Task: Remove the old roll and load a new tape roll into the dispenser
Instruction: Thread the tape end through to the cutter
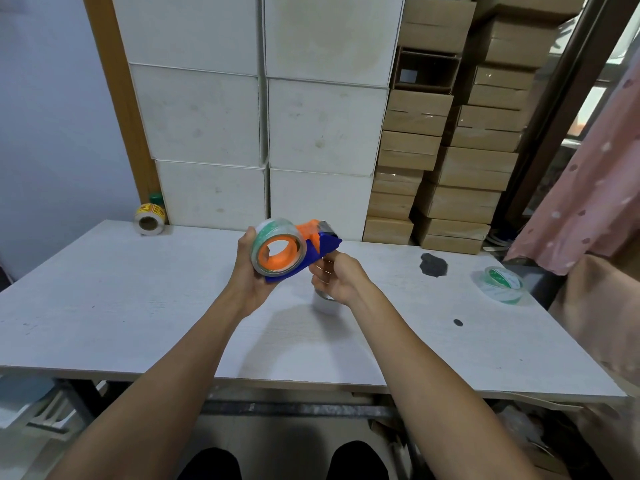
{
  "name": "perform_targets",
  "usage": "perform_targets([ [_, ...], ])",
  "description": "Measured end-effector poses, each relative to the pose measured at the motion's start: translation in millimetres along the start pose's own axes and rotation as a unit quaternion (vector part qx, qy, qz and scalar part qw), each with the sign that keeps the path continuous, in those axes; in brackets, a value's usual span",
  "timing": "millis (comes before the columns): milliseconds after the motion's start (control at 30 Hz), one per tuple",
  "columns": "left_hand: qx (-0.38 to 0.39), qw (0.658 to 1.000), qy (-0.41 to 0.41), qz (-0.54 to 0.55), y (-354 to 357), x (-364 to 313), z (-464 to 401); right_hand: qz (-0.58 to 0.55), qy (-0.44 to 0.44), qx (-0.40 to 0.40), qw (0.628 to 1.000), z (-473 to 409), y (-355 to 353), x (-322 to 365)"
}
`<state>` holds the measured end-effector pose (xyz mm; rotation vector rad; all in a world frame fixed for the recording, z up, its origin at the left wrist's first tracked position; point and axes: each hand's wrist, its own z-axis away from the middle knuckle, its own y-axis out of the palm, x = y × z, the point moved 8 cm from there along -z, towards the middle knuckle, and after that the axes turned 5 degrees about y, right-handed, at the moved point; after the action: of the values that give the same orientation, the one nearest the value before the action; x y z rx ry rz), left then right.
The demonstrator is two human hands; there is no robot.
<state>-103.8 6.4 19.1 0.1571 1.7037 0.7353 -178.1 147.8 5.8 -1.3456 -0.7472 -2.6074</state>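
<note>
A blue and orange tape dispenser (320, 249) is held up over the middle of the white table (138, 306). A clear tape roll with green print (273, 233) sits around the dispenser's orange hub. My left hand (251, 271) cups this roll and the dispenser's underside from the left. My right hand (337, 277) grips the blue handle from below on the right. A pale roll (323, 303) stands on the table directly under my right hand, mostly hidden by it. Another green-printed tape roll (502, 284) lies flat near the table's right edge.
A yellow-labelled roll (149, 219) stands at the table's back left corner. White boxes (263, 133) and stacked brown cartons (450, 150) rise behind the table. A dark stain (433, 265) marks the tabletop. A person in pink dotted fabric (588, 188) stands at the right.
</note>
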Motion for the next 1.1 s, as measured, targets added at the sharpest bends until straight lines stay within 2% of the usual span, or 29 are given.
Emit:
perform_targets([
  [233, -0.005, 1.000, 0.001, 0.013, 12.9, 8.8, 1.0, -0.107, 0.031, 0.030, 0.993, -3.8, 2.1, -6.4],
  [367, 0.000, 0.999, -0.005, 0.041, 22.2, 17.0, 5.1, -0.166, 0.016, 0.055, 0.985, -5.2, 6.9, -6.1],
  [600, 0.000, 0.990, -0.063, 0.126, 44.2, 31.7, 8.6, -0.166, -0.005, 0.029, 0.986, -10.2, 3.3, -3.9],
  [800, -0.043, 0.979, -0.115, 0.165, 52.2, 44.6, 8.0, -0.148, -0.021, 0.049, 0.988, -5.7, 4.4, -0.1],
  [933, -0.043, 0.984, -0.151, 0.087, 41.0, 53.0, 5.9, -0.164, -0.020, 0.040, 0.985, -1.9, 0.8, 0.8],
  [1000, -0.058, 0.985, -0.160, -0.023, 29.2, 51.0, 6.4, -0.172, -0.021, 0.036, 0.984, 0.4, -1.9, 2.2],
  [1100, -0.072, 0.969, -0.138, -0.193, 13.4, 42.6, 6.5, -0.171, -0.025, 0.045, 0.984, 7.1, -4.8, 6.2],
])
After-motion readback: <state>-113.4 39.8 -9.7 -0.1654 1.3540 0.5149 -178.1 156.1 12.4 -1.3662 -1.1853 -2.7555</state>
